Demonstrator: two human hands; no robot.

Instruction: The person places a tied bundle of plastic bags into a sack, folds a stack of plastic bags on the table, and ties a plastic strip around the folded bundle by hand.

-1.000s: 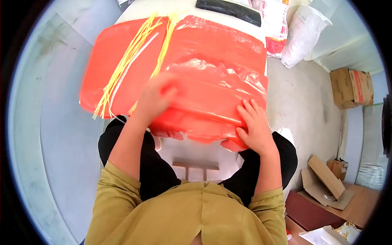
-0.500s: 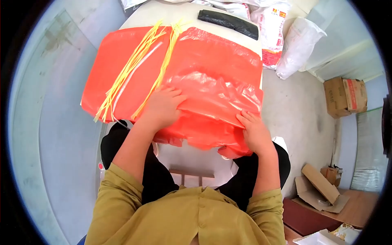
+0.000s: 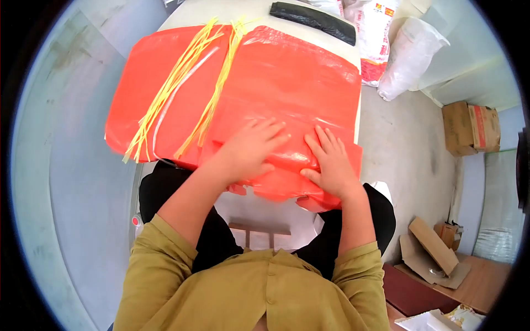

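Observation:
My left hand lies spread on a red plastic bag near the table's front edge. Across from it, my right hand presses on the same bag with its fingers apart. Between the two hands the red plastic looks shiny and slightly raised, and its uneven edge hangs over the front. To the left is more flat red plastic. Bundles of yellow strips and one white strip lie lengthwise on the red plastic, left of my left hand.
A folded black plastic roll lies at the back of the white table. Printed white sacks and a whitish bag stand behind on the right. Cardboard boxes and flattened cardboard are further right.
Both hands have come closer together, the left moving right and the right moving left and up. The red bag's wrinkles have smoothed out, and my right fingers have spread.

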